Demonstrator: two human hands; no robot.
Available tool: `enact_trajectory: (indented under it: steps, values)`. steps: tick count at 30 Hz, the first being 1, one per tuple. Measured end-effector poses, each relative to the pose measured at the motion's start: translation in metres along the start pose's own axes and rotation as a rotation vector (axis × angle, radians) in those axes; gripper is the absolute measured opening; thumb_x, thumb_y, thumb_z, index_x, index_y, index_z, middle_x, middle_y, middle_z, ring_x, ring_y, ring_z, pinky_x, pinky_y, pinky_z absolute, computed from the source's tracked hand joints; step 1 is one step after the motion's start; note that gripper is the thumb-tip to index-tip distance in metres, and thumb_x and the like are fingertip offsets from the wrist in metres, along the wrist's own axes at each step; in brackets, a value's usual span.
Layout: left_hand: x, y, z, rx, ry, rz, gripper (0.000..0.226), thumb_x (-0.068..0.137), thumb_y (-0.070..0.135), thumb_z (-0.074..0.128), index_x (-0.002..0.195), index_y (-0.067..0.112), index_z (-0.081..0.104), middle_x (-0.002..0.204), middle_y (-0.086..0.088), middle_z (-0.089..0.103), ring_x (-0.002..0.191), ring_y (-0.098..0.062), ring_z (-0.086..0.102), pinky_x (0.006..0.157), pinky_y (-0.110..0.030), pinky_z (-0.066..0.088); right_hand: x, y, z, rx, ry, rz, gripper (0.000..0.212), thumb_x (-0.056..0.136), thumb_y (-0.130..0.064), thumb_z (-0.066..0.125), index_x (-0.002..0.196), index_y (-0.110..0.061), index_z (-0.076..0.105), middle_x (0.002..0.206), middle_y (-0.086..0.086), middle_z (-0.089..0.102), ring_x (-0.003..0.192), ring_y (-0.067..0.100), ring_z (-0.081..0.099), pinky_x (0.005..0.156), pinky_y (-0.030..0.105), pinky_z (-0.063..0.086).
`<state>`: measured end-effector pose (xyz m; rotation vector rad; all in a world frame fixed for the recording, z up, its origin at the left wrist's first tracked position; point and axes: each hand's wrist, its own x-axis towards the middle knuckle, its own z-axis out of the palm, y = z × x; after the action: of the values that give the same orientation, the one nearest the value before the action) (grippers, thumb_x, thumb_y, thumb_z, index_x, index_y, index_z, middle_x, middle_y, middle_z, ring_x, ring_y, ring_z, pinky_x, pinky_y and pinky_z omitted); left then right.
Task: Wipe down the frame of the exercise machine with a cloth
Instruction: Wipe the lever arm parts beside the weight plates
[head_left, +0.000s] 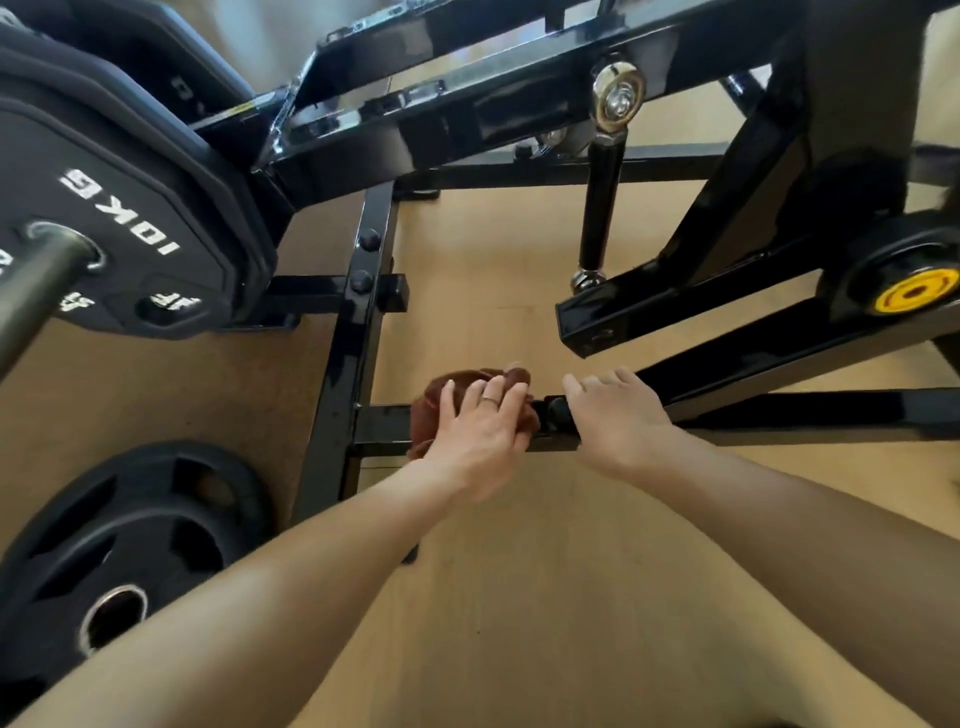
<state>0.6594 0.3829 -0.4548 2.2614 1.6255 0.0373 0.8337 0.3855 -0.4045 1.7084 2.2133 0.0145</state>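
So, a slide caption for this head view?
Left hand presses a brown cloth on the low black frame bar; right hand rests beside.

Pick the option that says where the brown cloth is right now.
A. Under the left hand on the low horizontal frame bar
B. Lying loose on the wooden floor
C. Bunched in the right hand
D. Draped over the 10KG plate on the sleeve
A: the left hand presses the brown cloth against the low horizontal frame bar, while the right hand rests bare on the same bar.
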Motion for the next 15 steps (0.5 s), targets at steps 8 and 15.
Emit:
enact_trajectory:
  steps: [8,15]
  values:
    - [-0.049,-0.066,-0.023,0.206,-0.003,0.044,0.06,0.107,0.041,0.037,0.161,0.028,0.016,0.168,-0.005,0.016,0.155,-0.025,0.008,0.128,-0.048,-0.006,0.061,-0.065,-0.019,0.181,-0.112,-0.31,0.105,0.087,-0.041,0.072,0.162,-0.015,0.003,0.15,0.011,0.044,0.137,0.032,0.044,0.11,0.045,0.039]
    - [-0.086,-0.106,-0.06,-0.038,0.062,-0.237,0.054,0.107,0.032,0.045,0.157,0.026,0.026,0.165,0.0,0.024,0.152,-0.022,0.022,0.128,-0.043,0.014,0.086,-0.102,0.011,0.216,-0.231,-0.461,0.121,0.082,-0.037,0.079,0.162,-0.022,-0.011,0.147,0.011,0.044,0.129,0.032,0.05,0.094,0.041,0.048]
